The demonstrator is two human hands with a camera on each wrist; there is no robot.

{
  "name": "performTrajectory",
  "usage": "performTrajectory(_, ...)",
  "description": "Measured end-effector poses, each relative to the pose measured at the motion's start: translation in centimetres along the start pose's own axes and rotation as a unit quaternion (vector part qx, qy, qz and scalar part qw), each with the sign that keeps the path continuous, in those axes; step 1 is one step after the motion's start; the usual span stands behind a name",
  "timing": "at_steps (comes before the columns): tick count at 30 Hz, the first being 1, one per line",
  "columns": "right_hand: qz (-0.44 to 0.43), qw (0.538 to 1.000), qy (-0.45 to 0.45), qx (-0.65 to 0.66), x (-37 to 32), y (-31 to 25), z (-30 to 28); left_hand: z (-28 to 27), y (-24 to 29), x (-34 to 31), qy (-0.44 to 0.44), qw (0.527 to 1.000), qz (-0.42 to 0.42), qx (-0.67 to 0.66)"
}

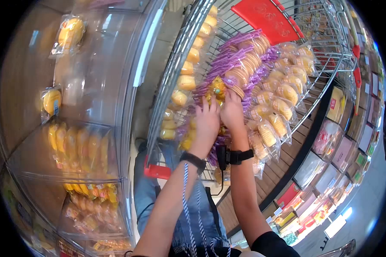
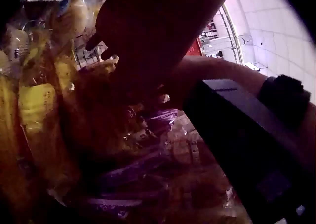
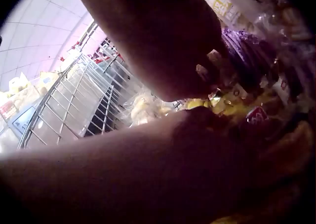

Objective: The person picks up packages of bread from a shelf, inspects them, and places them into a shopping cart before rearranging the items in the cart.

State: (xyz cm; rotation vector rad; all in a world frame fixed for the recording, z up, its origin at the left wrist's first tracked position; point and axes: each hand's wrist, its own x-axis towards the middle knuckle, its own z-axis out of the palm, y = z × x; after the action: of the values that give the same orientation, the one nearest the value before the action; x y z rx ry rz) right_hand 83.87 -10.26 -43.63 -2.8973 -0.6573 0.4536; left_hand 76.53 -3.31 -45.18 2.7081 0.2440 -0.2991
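- Cart (image 1: 174,64), 12 o'clock: bare metal wire, smooth, shiny.
- Red panel (image 1: 268,19) on cart, 1 o'clock: smooth plastic, soft sheen.
- Purple wrappers (image 1: 229,58), 1 o'clock: thin plastic film, glossy, crinkled.
- Bun bags (image 1: 283,92), 2 o'clock: clear film, glossy, wrinkled.
- Slatted boards (image 1: 287,147), 3 o'clock: wood-like, low gloss.
- Jeans (image 1: 148,184), 7 o'clock: denim cloth, matt.
- Display case (image 1: 111,60), 10 o'clock: transparent, glossy (glass or plastic, cannot tell).
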Motion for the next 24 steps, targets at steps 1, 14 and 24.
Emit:
performTrajectory(1,0.005,1.0,-0.004,0.001,0.1,-0.2,0.0,0.2,0.1,0.1,0.016,1.0,-0.003,0.003)
performTrajectory(14,-0.053,0.991,-0.012,0.124,-7.8,-6.6,-8.2,-8.2,2.1,-11.6,0.054,0.99,0.017,-0.13)
performTrajectory(24,-0.176,0.978,0.031,0.106,-15.8,-13.9,-15.1,-21.1,-1.7,-28.4,0.058,0.983,0.043,-0.168)
